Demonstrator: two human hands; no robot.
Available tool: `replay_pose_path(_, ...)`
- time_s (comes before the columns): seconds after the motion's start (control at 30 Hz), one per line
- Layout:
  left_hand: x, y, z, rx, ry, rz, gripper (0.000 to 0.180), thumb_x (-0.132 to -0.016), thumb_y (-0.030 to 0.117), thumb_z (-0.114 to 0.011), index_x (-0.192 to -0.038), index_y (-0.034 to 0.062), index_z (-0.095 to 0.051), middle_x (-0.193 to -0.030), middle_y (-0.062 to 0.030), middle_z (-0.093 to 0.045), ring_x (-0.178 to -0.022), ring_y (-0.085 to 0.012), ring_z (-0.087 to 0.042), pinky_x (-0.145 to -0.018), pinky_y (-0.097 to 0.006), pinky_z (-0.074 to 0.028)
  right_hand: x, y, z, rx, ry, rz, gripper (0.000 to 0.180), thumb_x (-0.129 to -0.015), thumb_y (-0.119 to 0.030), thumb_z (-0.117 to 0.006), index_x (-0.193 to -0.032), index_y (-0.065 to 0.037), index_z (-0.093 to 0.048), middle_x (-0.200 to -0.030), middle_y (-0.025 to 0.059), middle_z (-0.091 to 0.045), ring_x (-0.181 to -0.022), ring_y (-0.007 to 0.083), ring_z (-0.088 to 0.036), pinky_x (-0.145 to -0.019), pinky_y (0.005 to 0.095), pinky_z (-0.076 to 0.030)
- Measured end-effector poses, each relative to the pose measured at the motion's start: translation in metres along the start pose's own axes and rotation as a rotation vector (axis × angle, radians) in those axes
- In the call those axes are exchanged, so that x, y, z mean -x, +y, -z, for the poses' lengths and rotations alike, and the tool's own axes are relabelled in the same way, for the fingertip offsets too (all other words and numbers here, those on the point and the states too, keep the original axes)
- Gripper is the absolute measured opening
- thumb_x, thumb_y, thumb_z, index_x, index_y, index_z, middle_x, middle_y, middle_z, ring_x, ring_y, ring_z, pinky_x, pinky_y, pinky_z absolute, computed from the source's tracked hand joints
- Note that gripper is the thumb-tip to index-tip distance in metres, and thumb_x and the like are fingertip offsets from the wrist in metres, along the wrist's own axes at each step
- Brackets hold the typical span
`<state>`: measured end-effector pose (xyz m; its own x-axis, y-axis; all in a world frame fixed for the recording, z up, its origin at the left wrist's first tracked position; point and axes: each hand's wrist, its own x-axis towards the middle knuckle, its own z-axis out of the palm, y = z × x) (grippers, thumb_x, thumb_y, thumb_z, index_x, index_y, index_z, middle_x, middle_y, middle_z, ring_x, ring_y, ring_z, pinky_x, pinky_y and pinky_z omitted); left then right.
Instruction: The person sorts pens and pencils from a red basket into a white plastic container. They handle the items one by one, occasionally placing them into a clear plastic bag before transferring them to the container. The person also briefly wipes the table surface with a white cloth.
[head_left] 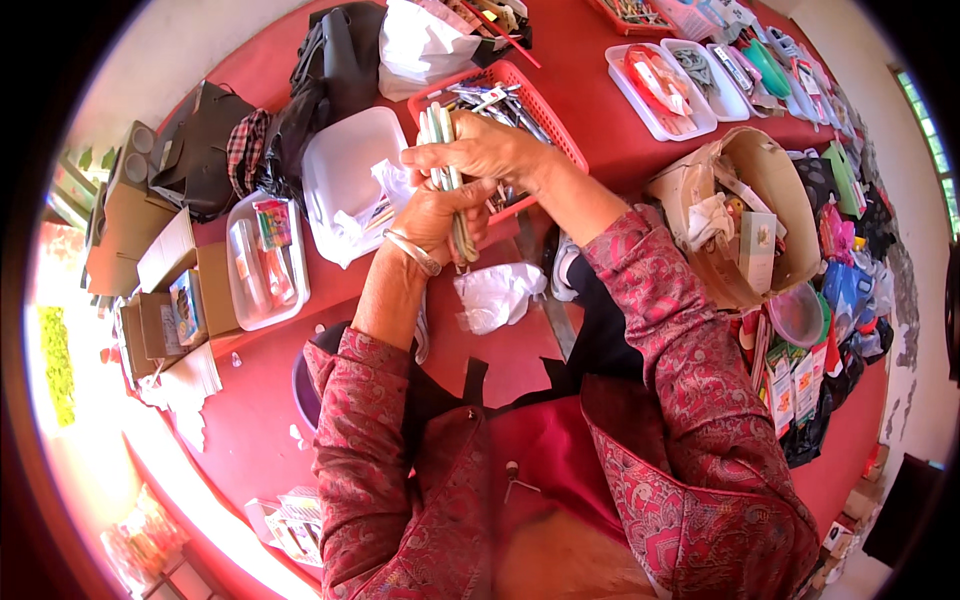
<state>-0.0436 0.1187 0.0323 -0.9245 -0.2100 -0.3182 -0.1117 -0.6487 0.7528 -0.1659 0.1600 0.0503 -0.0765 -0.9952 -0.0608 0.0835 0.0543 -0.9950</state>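
My left hand (432,215) grips the lower part of a bundle of pale, long thin sticks or pens (447,160), held upright. My right hand (487,148) closes over the upper part of the same bundle. A metal bangle sits on my left wrist. Both hands hover just in front of a red plastic basket (560,125) that holds several pens and similar small items. Below the hands a crumpled white plastic bag (497,295) lies on the red surface.
A clear lidded box (345,165) with a bag in it and a clear tray (262,262) stand left. Black bags (335,60) lie behind. An open cardboard box (745,215) of goods sits right; white trays (660,85) of items line the back.
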Motion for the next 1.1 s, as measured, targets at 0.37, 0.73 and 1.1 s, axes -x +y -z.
replay_pose_path(0.37,0.009,0.025,0.035,0.376,0.292,-0.146,0.013,-0.082,0.01,-0.05,-0.071,0.0094,-0.043,-0.05,0.0052,-0.03,-0.042,-0.006,-0.031,-0.04,-0.021,-0.029,0.006,0.111,0.121,1.298,0.462,-0.551,0.025,-0.063,-0.023,-0.065,-0.077,-0.002,-0.063,-0.079,0.0168,-0.061,-0.078,0.0311,-0.06,-0.07,0.0385,-0.047)
replay_pose_path(0.73,0.006,0.028,0.024,0.378,0.26,-0.143,0.008,-0.081,0.008,-0.051,-0.077,0.0073,-0.044,-0.052,0.0035,-0.033,-0.044,-0.0071,-0.033,-0.042,-0.021,-0.031,-0.008,0.136,0.134,0.741,0.29,-0.511,0.017,-0.078,-0.016,-0.051,-0.079,-0.001,-0.059,-0.061,0.0073,-0.06,-0.043,0.0134,-0.049,-0.039,0.0272,-0.039)
replay_pose_path(1.1,0.001,0.026,0.031,0.461,0.2,-0.13,0.011,-0.086,0.014,-0.045,-0.088,0.003,-0.044,-0.057,0.002,-0.035,-0.049,-0.0074,-0.037,-0.044,-0.021,-0.038,0.016,0.037,0.092,0.045,0.142,-0.334,0.022,-0.085,-0.018,-0.044,-0.096,-0.002,-0.054,-0.077,0.0089,-0.063,-0.042,0.0042,-0.042,-0.038,0.0149,-0.03)
